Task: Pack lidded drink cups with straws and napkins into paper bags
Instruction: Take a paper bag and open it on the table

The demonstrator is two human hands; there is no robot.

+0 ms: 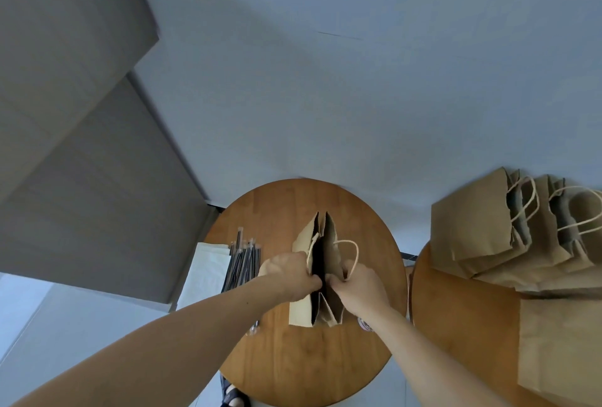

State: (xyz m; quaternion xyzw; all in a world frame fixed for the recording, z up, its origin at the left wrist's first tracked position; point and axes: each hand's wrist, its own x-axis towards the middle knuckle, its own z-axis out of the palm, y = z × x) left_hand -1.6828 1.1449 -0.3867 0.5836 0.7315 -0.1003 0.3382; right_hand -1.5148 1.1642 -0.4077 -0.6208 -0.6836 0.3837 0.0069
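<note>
While pinching opposite rims of the tall brown paper bag (301, 309) at centre of the round wooden table (309, 367), left hand (288, 271) from 9 o'clock, right hand (358, 283) from 3 o'clock, risks tearing thin paper or tipping it through uneven pull. Could also scatter bundled black straws (242, 263) at 9 o'clock.

Soft, even daylight, faint shadows, cool bluish cast, strong wide-angle bending at edges, slight overall softness

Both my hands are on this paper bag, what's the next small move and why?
Probably spread the paper bag wider: your left hand and right hand pinch opposite sides of its rim, yet the mouth is only a narrow slit.
</note>
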